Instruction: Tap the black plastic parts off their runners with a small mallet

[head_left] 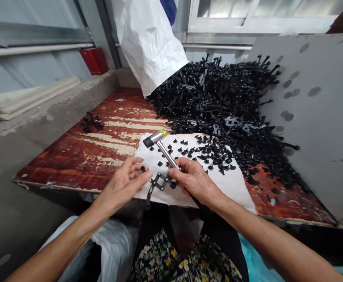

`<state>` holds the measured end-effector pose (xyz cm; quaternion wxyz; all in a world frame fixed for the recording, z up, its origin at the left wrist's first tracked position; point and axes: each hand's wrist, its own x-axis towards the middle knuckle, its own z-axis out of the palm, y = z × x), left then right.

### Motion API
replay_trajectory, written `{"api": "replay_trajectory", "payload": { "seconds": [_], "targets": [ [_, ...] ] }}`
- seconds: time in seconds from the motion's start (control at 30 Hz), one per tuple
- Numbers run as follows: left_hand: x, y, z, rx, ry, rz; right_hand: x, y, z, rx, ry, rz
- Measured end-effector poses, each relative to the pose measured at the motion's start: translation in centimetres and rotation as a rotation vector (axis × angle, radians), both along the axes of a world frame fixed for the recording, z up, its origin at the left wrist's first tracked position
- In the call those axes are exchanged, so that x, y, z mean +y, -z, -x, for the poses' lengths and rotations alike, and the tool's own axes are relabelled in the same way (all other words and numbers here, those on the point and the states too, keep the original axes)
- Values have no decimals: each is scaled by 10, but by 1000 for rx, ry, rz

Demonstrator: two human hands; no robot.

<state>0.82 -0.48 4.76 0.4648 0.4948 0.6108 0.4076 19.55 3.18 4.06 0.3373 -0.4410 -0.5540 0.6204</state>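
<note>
My right hand [196, 178] is wrapped round the metal shaft of a small mallet [169, 156]. The mallet's head has one black end and one yellow end, and it points up and to the left. Between thumb and fingers, my left hand [127, 176] grips a black jointed bracket [160, 181] with crossed links and knobbed arm ends. The bracket's right end lies close to my right fingers; whether they touch it I cannot tell. Under both hands is a white cloth [230, 192], where many small black stemmed discs [211, 152] are scattered, densest at the right.
A big heap of black brackets [215, 94] covers the back right of the worn red-brown board [56, 145]. Over its left edge hangs a white sack [156, 47]. A small bracket cluster [91, 122] lies left. A grey panel [321, 117] borders the right, a concrete ledge [56, 102] the left.
</note>
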Motion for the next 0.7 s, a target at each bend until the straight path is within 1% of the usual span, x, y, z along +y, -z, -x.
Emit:
{"api": "replay_trajectory", "payload": {
  "seconds": [0.03,0.1,0.13,0.2,0.3,0.37,0.53,0.7],
  "targets": [
    [-1,0,-2,-134,-6,104,0,0,1,1,20,-9],
    [-1,1,-6,-353,54,274,-1,1,5,-4,28,-40],
    [-1,1,-9,-419,79,310,-1,2,7,-9,22,-56],
    [3,0,-13,-475,58,306,-1,4,7,-29,16,-95],
    [14,-1,-12,-468,-53,307,-2,7,0,-80,48,-159],
    [24,-1,-9,-432,-97,314,-4,9,-9,-110,83,-176],
    [45,1,-5,-326,-160,307,-12,14,-26,-119,122,-134],
    [50,0,-7,-269,-179,341,-13,14,-27,-86,128,-87]
  ]
}}
